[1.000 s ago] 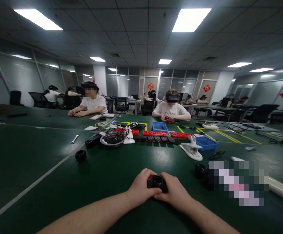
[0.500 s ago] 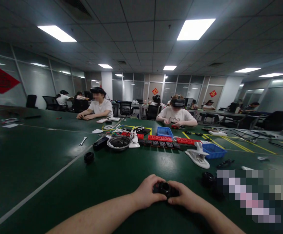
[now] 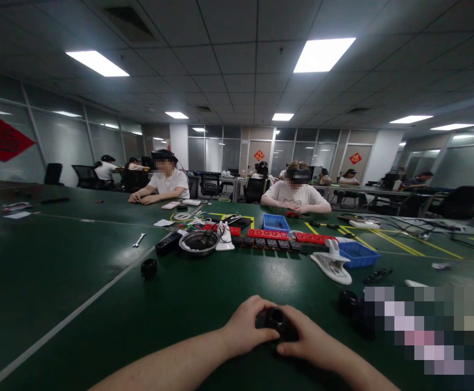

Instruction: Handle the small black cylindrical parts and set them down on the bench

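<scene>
My left hand [image 3: 250,329] and my right hand [image 3: 308,338] are both closed around a black part with a round hollow top [image 3: 276,319], low over the front of the table. The left fingers curl over its far side, and the left thumb presses on its near side. My right hand wraps its right side, with the thumb lower down. Much of the part is hidden by the fingers. Off to the left on the table stands a black ring-shaped part [image 3: 149,268]. A similar black round part [image 3: 348,302] lies to the right of my hands.
Beyond my hands lie a metal bowl [image 3: 199,243], a white clip stand [image 3: 331,264], red socket strips [image 3: 268,233], a blue tray [image 3: 359,254] and another blue tray [image 3: 275,222]. A wrench [image 3: 139,240] lies left. Two people sit across the green table [image 3: 204,296].
My right hand has shifted slightly on the black part, its fingers coming further over the right side and its thumb lower. My left hand keeps its hold. The view has tilted slightly.
</scene>
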